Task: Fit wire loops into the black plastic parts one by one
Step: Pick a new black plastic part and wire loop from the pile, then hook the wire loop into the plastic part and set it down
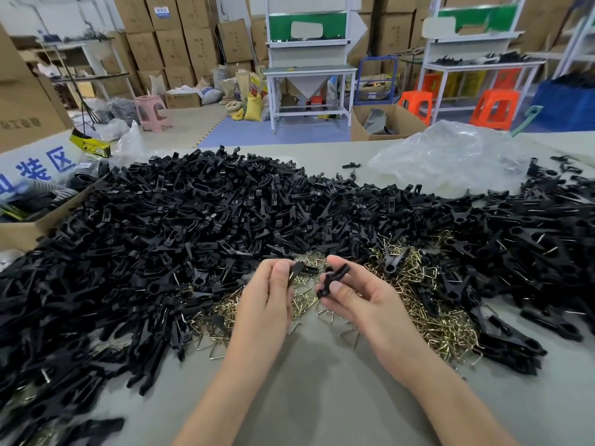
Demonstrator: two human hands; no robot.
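My left hand (269,304) pinches a small black plastic part (296,270) between thumb and fingers, just above the table. My right hand (360,296) holds another black plastic part (333,280) by thumb and fingertips, tilted with one end up to the right. The two parts are a short gap apart. Beneath and beyond both hands lies a heap of brass-coloured wire loops (428,320). A huge pile of black plastic parts (180,226) covers the grey table (322,381) to the left and behind.
More black parts (528,252), some with wire in them, lie to the right. A crumpled clear plastic bag (450,156) sits at the back right. A cardboard box (29,220) stands at the left edge. Stools and workbenches fill the room beyond.
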